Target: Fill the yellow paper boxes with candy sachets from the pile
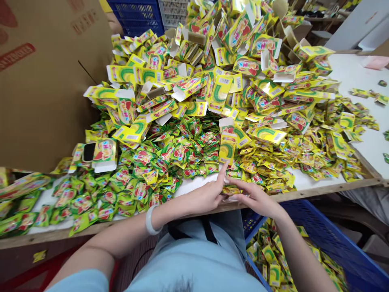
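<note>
My left hand [212, 190] is at the table's front edge, its index finger stretched toward the lower end of a small yellow box [227, 147]. Its other fingers are curled in beside a yellow candy packet [231, 190]. From the other side, my right hand [255, 196] closes thumb and fingers around that packet, partly hiding it. Green candy packets with watermelon pictures [142, 156] spread behind and left of my hands. Yellow candy packets [264, 160] are heaped behind and to the right. Whether my left index finger touches the box is hard to tell.
Opened yellow cartons [220, 91] form a tall pile at the back. A large cardboard box [48, 81] stands at the left, near a dark-screened device [89, 152]. Below the wooden table edge [328, 188], a blue crate [319, 235] contains filled yellow boxes. Blue crates [136, 16] stand behind.
</note>
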The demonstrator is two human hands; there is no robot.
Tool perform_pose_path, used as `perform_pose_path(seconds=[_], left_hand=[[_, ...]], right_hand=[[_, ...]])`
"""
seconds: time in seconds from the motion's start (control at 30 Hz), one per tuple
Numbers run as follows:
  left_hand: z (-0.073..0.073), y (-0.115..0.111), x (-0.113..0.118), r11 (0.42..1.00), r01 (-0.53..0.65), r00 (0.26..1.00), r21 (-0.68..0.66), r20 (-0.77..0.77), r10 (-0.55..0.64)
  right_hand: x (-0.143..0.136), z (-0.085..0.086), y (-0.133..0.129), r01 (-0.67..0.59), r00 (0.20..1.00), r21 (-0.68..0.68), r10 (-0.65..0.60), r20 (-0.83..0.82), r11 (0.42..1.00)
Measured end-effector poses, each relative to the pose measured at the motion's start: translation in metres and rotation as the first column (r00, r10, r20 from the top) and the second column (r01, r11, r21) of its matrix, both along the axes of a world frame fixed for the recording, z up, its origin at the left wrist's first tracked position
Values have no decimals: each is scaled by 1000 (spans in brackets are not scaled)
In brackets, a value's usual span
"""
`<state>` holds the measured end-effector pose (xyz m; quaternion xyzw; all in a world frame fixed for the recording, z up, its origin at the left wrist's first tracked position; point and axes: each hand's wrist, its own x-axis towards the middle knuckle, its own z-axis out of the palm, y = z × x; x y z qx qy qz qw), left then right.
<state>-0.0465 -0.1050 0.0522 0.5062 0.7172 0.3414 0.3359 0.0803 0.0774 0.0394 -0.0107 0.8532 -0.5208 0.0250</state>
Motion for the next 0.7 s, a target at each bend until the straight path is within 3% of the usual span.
perform_pose_path(seconds=[0.13, 0.2, 0.3, 0.37, 0.5, 0.57, 0.6, 0.67, 0.7], left_hand=[[5, 13, -12, 999, -41, 992, 7, -118, 42], [13, 24, -26, 990, -140, 958, -23, -257, 130], [24, 53, -42, 904, -425, 803, -45, -480, 354], [26, 78, -44, 833, -552, 695, -29, -568, 441], [18, 106, -42, 825, -565, 655, -10, -613, 442], [14, 102, -44, 829, -556, 673, 69, -548, 497], [12, 95, -46, 817, -561, 697, 134, -457, 553], [10, 77, -48, 769, -591, 748, 245, -192, 636], [10, 67, -48, 749, -605, 765, 268, -65, 641]], right_hand=[[11, -5, -11, 132, 983, 228, -99, -153, 965], [14, -6, -20, 209, 973, 455, -138, -185, 866], [10, -7, -39, 157, 982, 744, -182, -48, 650], [3, -9, -51, 100, 980, 794, -199, 27, 600], [0, -9, -52, 121, 986, 727, -168, -8, 676], [6, -9, -40, 146, 988, 663, -147, -54, 734], [11, -9, -33, 188, 982, 578, -163, -96, 794], [17, -9, -19, 328, 937, 207, -290, -194, 922], [18, -8, -14, 394, 891, -62, -398, -219, 917]])
